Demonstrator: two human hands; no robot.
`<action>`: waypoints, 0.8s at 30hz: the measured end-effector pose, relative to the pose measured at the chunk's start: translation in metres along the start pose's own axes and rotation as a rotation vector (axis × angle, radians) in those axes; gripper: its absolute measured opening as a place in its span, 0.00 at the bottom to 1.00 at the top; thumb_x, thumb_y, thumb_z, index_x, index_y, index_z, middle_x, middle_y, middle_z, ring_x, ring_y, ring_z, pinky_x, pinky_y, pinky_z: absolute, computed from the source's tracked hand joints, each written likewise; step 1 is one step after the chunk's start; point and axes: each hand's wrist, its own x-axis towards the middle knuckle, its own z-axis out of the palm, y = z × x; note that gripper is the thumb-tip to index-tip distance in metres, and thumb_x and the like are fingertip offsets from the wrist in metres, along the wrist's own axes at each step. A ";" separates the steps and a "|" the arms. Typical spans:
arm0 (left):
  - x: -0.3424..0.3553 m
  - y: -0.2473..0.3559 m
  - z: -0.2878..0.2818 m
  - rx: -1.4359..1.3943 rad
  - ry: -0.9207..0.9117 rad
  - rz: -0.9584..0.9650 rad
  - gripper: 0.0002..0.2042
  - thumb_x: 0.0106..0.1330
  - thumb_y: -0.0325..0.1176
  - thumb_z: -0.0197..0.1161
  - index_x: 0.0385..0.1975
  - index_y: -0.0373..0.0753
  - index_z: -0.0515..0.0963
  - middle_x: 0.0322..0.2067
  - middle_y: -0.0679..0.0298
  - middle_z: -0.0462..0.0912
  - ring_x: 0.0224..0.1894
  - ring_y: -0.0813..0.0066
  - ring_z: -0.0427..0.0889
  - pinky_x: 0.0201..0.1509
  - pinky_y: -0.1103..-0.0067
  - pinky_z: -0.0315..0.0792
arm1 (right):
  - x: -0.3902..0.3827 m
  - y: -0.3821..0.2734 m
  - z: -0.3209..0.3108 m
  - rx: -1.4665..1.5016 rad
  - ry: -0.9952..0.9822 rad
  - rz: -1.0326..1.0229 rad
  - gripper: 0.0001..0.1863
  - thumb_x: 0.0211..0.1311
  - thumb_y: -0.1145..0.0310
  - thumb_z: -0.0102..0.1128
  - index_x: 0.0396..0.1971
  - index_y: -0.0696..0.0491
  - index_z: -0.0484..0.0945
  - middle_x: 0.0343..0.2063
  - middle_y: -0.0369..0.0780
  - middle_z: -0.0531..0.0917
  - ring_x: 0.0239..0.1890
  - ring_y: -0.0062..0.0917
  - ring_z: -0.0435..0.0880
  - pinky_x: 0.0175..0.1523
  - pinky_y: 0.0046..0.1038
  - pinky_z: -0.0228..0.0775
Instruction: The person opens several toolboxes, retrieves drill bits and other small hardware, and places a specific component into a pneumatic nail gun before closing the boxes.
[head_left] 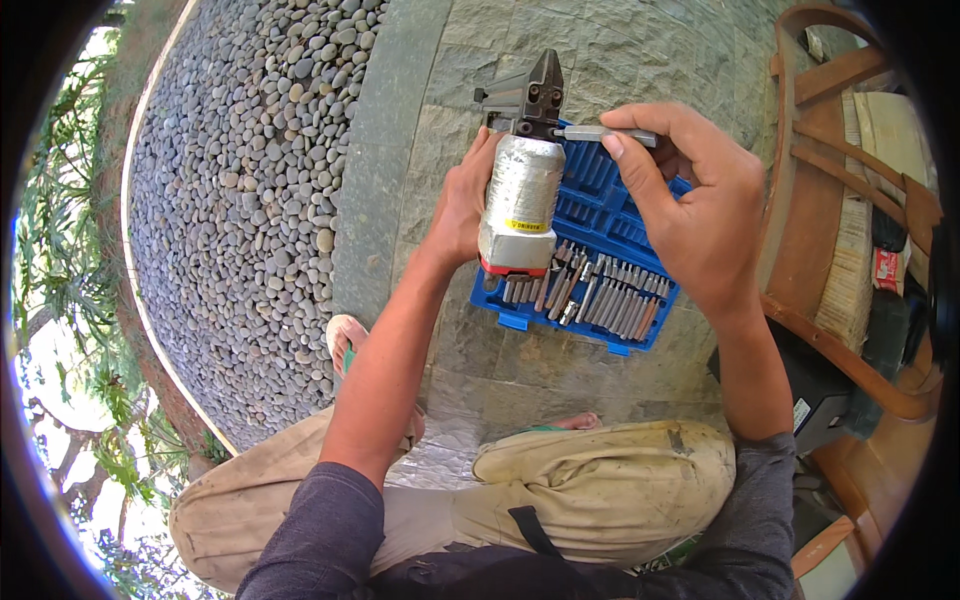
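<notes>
My left hand (pixel 465 205) is closed around the far-left side of a nail gun (pixel 520 190), its fingers mostly hidden behind the body. The tool has a silver cylindrical body with a yellow label, and its black nose (pixel 543 95) points away from me. Between thumb and fingers, my right hand (pixel 700 190) pinches a small grey hex-handled screwdriver (pixel 600 133). It lies sideways, with its thin tip at the right side of the black nose, by the screws there. Below both hands an open blue bit case (pixel 625 348) lies on the stone floor, partly covered by the nail gun.
Rows of metal bits (pixel 620 300) fill the near half of the case. Grey pebbles (pixel 250 200) spread on the left behind a stone border (pixel 385 150). To the right stand a brown wooden chair (pixel 785 200) and a black box (pixel 825 400). My bent legs (pixel 610 480) are close in front.
</notes>
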 end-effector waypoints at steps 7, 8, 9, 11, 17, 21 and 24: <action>-0.001 0.008 0.000 0.106 0.045 0.113 0.45 0.40 0.51 0.80 0.60 0.33 0.74 0.54 0.47 0.83 0.62 0.40 0.78 0.81 0.55 0.50 | -0.001 -0.008 0.005 -0.168 -0.018 -0.223 0.08 0.57 0.79 0.71 0.37 0.56 0.85 0.30 0.41 0.85 0.25 0.32 0.84 0.31 0.30 0.76; -0.001 0.008 -0.001 0.118 0.050 0.132 0.45 0.40 0.51 0.80 0.60 0.32 0.74 0.54 0.47 0.83 0.62 0.41 0.78 0.82 0.55 0.49 | -0.001 -0.008 0.005 -0.186 -0.013 -0.256 0.08 0.56 0.79 0.70 0.37 0.56 0.85 0.30 0.41 0.84 0.26 0.33 0.84 0.31 0.31 0.76; 0.000 0.007 -0.001 0.118 0.053 0.140 0.45 0.41 0.51 0.80 0.60 0.32 0.74 0.54 0.47 0.83 0.62 0.41 0.78 0.82 0.54 0.49 | -0.001 -0.008 0.006 -0.204 -0.008 -0.289 0.09 0.56 0.80 0.70 0.37 0.56 0.84 0.30 0.41 0.84 0.27 0.34 0.84 0.32 0.32 0.76; 0.000 0.004 -0.002 0.128 0.054 0.157 0.45 0.41 0.52 0.80 0.60 0.32 0.74 0.55 0.47 0.83 0.63 0.43 0.78 0.82 0.54 0.48 | 0.000 -0.009 0.008 -0.253 -0.007 -0.344 0.10 0.54 0.80 0.70 0.37 0.56 0.84 0.29 0.41 0.82 0.29 0.36 0.84 0.33 0.33 0.77; 0.001 0.005 0.000 0.138 0.066 0.198 0.46 0.41 0.52 0.80 0.61 0.32 0.74 0.56 0.48 0.82 0.63 0.47 0.78 0.82 0.53 0.48 | 0.005 -0.012 0.008 -0.360 -0.056 -0.439 0.12 0.50 0.82 0.68 0.37 0.57 0.83 0.29 0.41 0.78 0.32 0.36 0.82 0.36 0.35 0.76; 0.002 0.002 -0.003 0.200 0.057 0.260 0.46 0.40 0.52 0.80 0.61 0.32 0.74 0.55 0.49 0.83 0.62 0.47 0.79 0.82 0.53 0.48 | 0.007 -0.019 0.007 -0.368 -0.091 -0.430 0.12 0.50 0.82 0.67 0.36 0.58 0.82 0.28 0.41 0.78 0.32 0.36 0.82 0.36 0.36 0.75; 0.003 0.002 -0.002 0.181 0.057 0.287 0.47 0.39 0.52 0.80 0.60 0.32 0.74 0.55 0.49 0.83 0.62 0.47 0.79 0.82 0.52 0.48 | 0.005 -0.021 0.006 -0.374 -0.120 -0.397 0.11 0.49 0.82 0.67 0.36 0.58 0.82 0.28 0.41 0.78 0.31 0.36 0.82 0.36 0.36 0.75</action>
